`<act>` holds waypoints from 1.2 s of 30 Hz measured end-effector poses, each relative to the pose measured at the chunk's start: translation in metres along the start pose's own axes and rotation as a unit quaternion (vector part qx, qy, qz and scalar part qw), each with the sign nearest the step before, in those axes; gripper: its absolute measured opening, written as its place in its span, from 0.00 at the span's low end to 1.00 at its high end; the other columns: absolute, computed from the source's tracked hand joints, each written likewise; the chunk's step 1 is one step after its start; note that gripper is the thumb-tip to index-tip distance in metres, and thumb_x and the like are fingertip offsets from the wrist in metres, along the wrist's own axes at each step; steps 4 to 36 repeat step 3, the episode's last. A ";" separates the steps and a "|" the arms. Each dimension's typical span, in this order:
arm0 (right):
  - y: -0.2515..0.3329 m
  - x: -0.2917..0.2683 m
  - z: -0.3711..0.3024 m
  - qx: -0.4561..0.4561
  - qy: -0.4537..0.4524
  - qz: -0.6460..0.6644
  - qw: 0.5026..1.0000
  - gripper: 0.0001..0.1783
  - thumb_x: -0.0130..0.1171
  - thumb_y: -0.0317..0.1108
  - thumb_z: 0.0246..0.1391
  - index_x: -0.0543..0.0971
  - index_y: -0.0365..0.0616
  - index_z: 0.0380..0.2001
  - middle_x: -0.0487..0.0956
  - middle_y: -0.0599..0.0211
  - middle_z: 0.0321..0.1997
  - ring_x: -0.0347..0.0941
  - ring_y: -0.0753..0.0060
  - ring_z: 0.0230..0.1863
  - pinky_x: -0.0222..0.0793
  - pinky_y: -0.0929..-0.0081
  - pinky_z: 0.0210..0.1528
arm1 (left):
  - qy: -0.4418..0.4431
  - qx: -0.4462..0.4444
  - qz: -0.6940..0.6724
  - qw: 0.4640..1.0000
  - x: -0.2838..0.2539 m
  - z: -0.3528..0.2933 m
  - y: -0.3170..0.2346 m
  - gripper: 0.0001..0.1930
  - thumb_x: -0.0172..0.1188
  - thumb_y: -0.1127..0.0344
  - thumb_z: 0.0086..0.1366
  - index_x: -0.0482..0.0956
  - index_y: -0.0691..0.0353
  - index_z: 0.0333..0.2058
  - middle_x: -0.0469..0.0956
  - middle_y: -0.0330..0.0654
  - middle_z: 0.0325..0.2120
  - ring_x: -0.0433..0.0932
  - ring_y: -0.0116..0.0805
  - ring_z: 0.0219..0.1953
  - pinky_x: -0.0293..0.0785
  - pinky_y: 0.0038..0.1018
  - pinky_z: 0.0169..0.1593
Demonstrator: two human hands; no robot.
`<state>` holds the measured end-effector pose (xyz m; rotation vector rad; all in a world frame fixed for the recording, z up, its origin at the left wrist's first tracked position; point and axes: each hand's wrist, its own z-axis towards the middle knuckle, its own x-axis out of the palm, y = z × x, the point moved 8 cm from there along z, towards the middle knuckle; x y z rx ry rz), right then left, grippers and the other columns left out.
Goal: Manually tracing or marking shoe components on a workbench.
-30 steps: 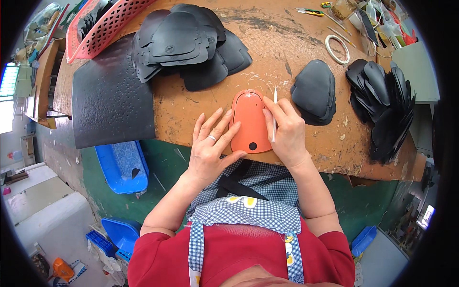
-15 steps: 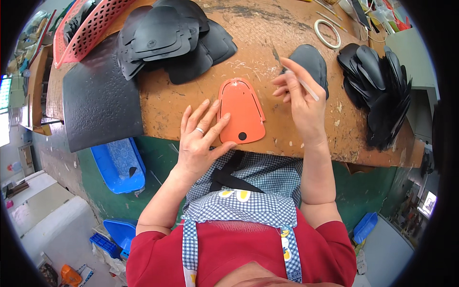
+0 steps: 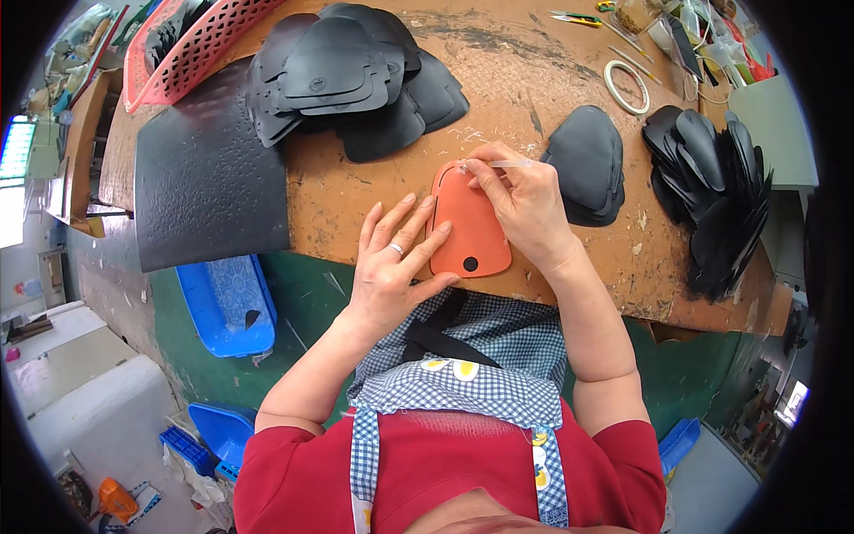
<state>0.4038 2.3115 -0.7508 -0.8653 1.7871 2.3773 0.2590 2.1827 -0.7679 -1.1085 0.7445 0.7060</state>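
An orange rounded template [image 3: 476, 227] with slots along its edge and a dark round hole lies on the bench in front of me. My left hand [image 3: 389, 267], with a ring on one finger, rests open with spread fingers along the template's left edge. My right hand [image 3: 527, 206] pinches a thin whitish pen-like stick [image 3: 511, 164]. Its tip is at the template's far rounded end, partly hidden by the fingers. A neat stack of black rounded pieces [image 3: 583, 160] lies just right of that hand.
A large pile of black cut pieces [image 3: 329, 67] lies far left beside a black sheet [image 3: 209, 182] and a pink basket [image 3: 200, 53]. More black pieces [image 3: 707, 191] fan out at right. Behind them are a tape roll [image 3: 626, 87] and snips [image 3: 576, 18]. A blue tub [image 3: 222, 325] stands below the bench.
My right hand has moved left from over the black stack to the template's far end, bringing the stick down there. My left hand stays on the template. The whole view has shifted slightly.
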 end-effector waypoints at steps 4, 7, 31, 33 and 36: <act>0.005 0.003 0.003 -0.007 0.021 -0.056 0.998 0.08 0.61 0.33 0.69 0.83 0.39 0.43 0.85 0.50 0.33 0.86 0.59 0.34 0.79 0.64 0.37 | 0.002 0.001 -0.008 1.000 -0.001 0.001 0.000 0.37 0.80 0.54 0.51 0.82 0.49 0.62 0.73 0.44 0.69 0.65 0.50 0.74 0.54 0.53 0.76; 0.005 0.003 0.003 -0.007 0.021 -0.056 0.998 0.08 0.61 0.33 0.69 0.83 0.39 0.43 0.85 0.50 0.33 0.86 0.59 0.34 0.79 0.64 0.37 | 0.002 0.001 -0.008 1.000 -0.001 0.001 0.000 0.37 0.80 0.54 0.51 0.82 0.49 0.62 0.73 0.44 0.69 0.65 0.50 0.74 0.54 0.53 0.76; 0.005 0.003 0.003 -0.007 0.021 -0.056 0.998 0.08 0.61 0.33 0.69 0.83 0.39 0.43 0.85 0.50 0.33 0.86 0.59 0.34 0.79 0.64 0.37 | 0.002 0.001 -0.008 1.000 -0.001 0.001 0.000 0.37 0.80 0.54 0.51 0.82 0.49 0.62 0.73 0.44 0.69 0.65 0.50 0.74 0.54 0.53 0.76; 0.005 0.003 0.003 -0.007 0.021 -0.056 0.998 0.08 0.61 0.33 0.69 0.83 0.39 0.43 0.85 0.50 0.33 0.86 0.59 0.34 0.79 0.64 0.37 | 0.002 0.001 -0.008 1.000 -0.001 0.001 0.000 0.37 0.80 0.54 0.51 0.82 0.49 0.62 0.73 0.44 0.69 0.65 0.50 0.74 0.54 0.53 0.76; 0.005 0.003 0.003 -0.007 0.021 -0.056 0.998 0.08 0.61 0.33 0.69 0.83 0.39 0.43 0.85 0.50 0.33 0.86 0.59 0.34 0.79 0.64 0.37 | 0.002 0.001 -0.008 1.000 -0.001 0.001 0.000 0.37 0.80 0.54 0.51 0.82 0.49 0.62 0.73 0.44 0.69 0.65 0.50 0.74 0.54 0.53 0.76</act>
